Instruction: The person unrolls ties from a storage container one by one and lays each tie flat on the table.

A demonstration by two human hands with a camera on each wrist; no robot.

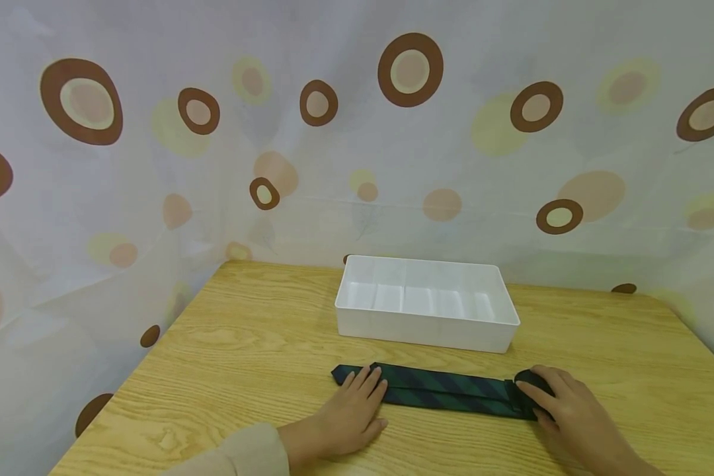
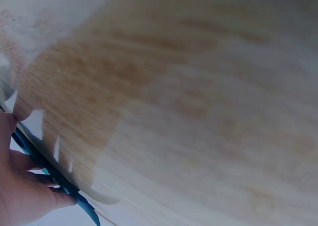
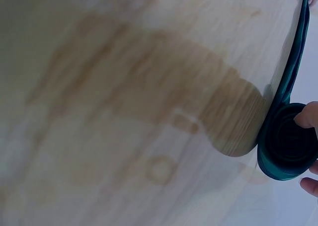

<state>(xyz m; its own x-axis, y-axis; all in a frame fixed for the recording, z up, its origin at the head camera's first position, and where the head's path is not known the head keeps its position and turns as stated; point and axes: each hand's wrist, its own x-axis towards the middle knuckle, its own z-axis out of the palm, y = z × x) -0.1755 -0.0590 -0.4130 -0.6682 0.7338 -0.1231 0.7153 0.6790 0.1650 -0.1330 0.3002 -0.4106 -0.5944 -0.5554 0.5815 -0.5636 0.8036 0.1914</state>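
Note:
A necktie (image 1: 446, 390) with dark green and navy stripes lies across the table, its pointed tip toward the left and its right end wound into a roll (image 3: 290, 141). My left hand (image 1: 354, 413) rests on the tie near that tip, fingers extended over the fabric; the left wrist view shows the fingertips along the cloth's edge. At the other end, my right hand (image 1: 577, 410) grips the roll between thumb and fingers. Seen from the right wrist, the coil stands on its edge, with the flat length running away from it.
Behind the tie stands a white plastic box (image 1: 425, 330) with an open top and recesses in its floor. The wooden table (image 1: 244, 344) meets a white curtain (image 1: 333, 152) with brown, peach and yellow circles at the back and sides.

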